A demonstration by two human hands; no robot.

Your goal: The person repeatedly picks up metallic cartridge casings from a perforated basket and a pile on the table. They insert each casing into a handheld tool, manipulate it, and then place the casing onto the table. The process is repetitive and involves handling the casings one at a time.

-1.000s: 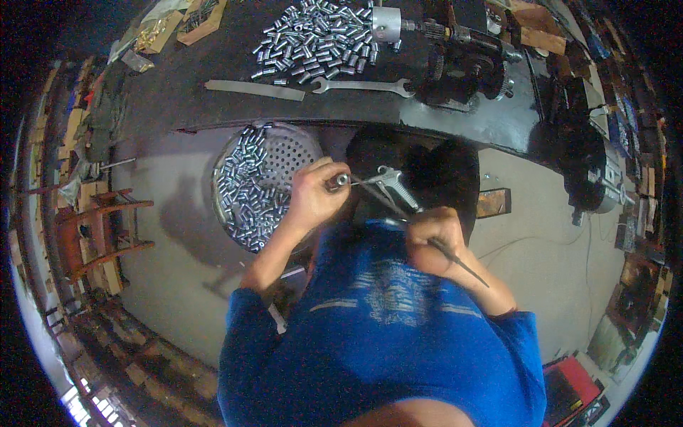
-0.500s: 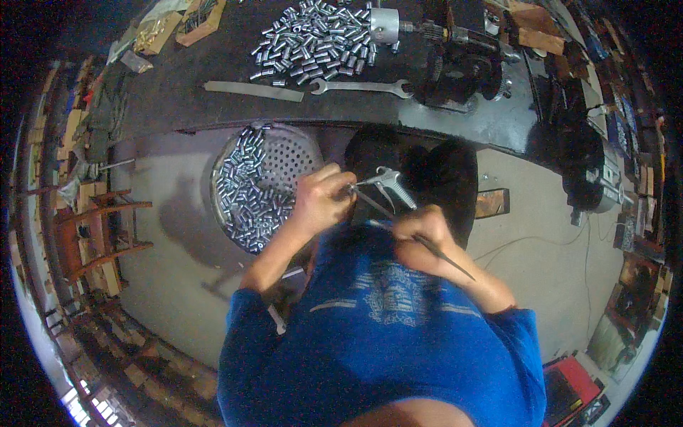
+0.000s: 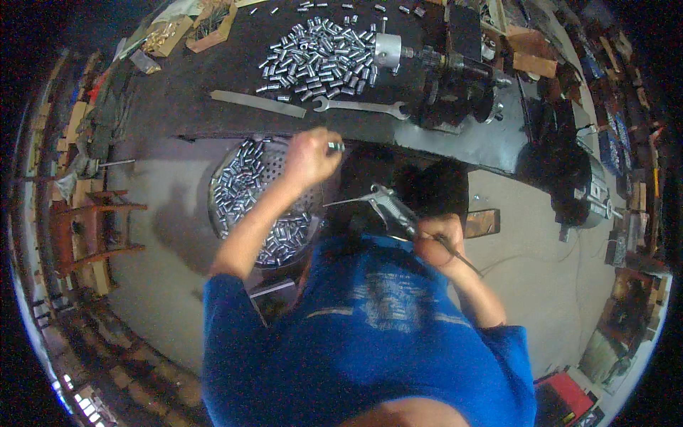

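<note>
My left hand [image 3: 310,159] is curled around a small metal cylinder [image 3: 335,146]; my right hand [image 3: 439,240] grips a silver air gun [image 3: 391,208].

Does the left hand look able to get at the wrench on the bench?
Probably yes: the left hand is near the wrench with nothing visible between, though it holds a small metal piece.

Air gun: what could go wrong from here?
1. The air gun in the right hand appears to point toward the tray; a blast might scatter the loose parts there.
2. The metal piece in the left hand is mostly hidden by the fingers, so its grip is hard to judge; it could slip.
</note>
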